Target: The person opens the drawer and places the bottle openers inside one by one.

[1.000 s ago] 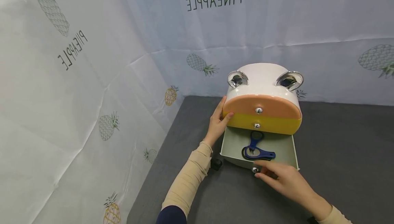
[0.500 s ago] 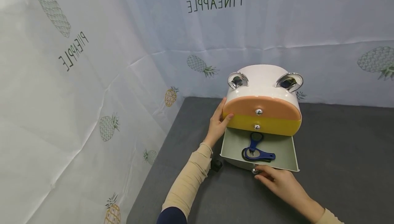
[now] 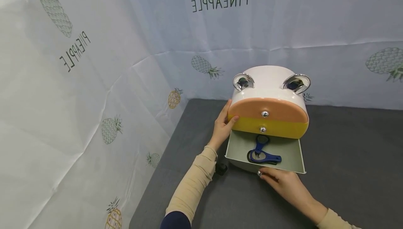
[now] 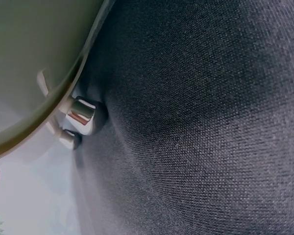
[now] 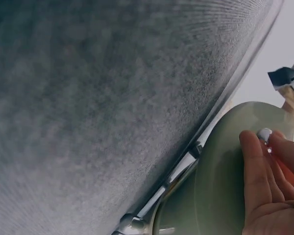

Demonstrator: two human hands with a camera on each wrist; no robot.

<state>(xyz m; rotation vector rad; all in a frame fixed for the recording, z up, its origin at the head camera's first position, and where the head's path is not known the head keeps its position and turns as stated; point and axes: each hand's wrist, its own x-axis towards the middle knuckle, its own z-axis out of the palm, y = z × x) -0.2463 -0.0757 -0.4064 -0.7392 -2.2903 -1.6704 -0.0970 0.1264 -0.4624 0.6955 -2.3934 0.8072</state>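
A rounded white cabinet [image 3: 269,82] has an orange drawer [image 3: 252,108], a yellow drawer [image 3: 247,126] and a pulled-out pale green drawer [image 3: 291,152]. My left hand [image 3: 221,129] grips the cabinet's left side, its thumb on the yellow front. With thumb and fingers, my right hand [image 3: 289,185] pinches the small silver knob [image 5: 264,134] on the green drawer's front. Blue-handled tools [image 3: 266,157] with rounded, ring-like ends lie overlapping inside that drawer. In the right wrist view the curved green front [image 5: 225,161] stands behind the right fingertips.
The cabinet stands on a dark grey cloth-covered table [image 3: 346,159], on short silver feet [image 4: 83,116]. Two chrome rings [image 3: 243,81] stick up from its top. A white pineapple-print curtain [image 3: 176,19] hangs behind and at the left. A black device [image 3: 221,168] is beside the left wrist.
My right hand's thumb and fingers have closed onto the green drawer's knob, after hovering apart around it. The left hand keeps its hold, and the drawer stays pulled out.
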